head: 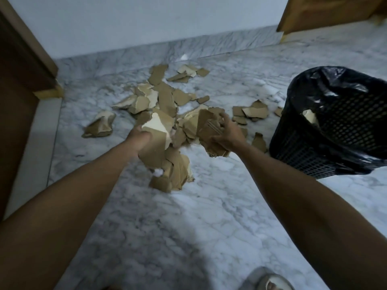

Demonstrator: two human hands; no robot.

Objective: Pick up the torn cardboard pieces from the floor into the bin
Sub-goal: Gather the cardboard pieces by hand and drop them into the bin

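Looks like we're mid-gather here: the left hand [139,136] has its fingers curled round a big clump of torn cardboard pieces [165,162], and the right hand [225,135] is gripping its own wad of scraps [206,130], though it's a bit blurry which bits are actually lifted off the marble floor [209,206]. Next move is probably swinging both loads over to the black mesh bin [335,126], just off to the right of the right hand, and dropping them in its liner. Plenty more pieces lie scattered beyond both hands.
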